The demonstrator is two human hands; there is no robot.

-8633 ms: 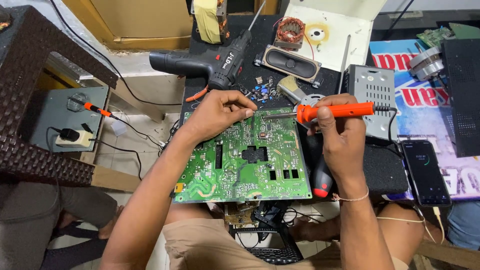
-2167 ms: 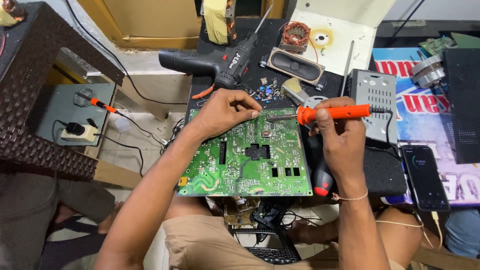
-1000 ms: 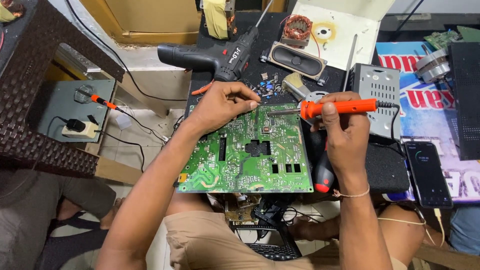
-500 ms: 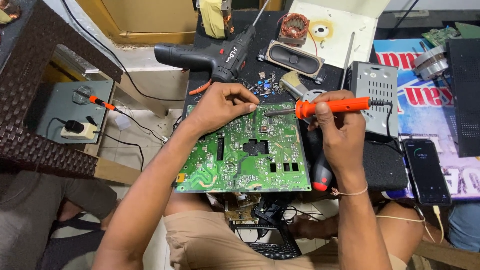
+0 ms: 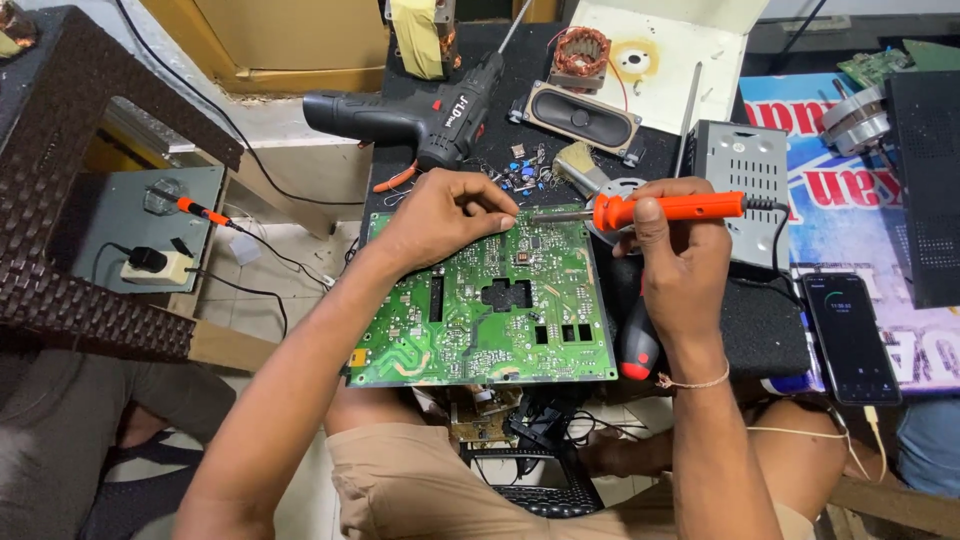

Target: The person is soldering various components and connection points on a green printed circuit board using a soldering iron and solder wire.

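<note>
Crosswise, soldering iron [image 5: 665, 209] in right hand [image 5: 680, 255] grip, tip over circuit board [image 5: 485, 300].

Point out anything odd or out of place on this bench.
The green board lies unclamped and overhangs the bench edge above the lap. Small loose parts lie scattered behind it, near the left hand. Nothing looks spilled or broken.

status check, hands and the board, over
Right hand grips orange soldering iron, tip at top edge of green circuit board. Left hand fingers pinched beside the tip. Loose small components just beyond the board.
</note>
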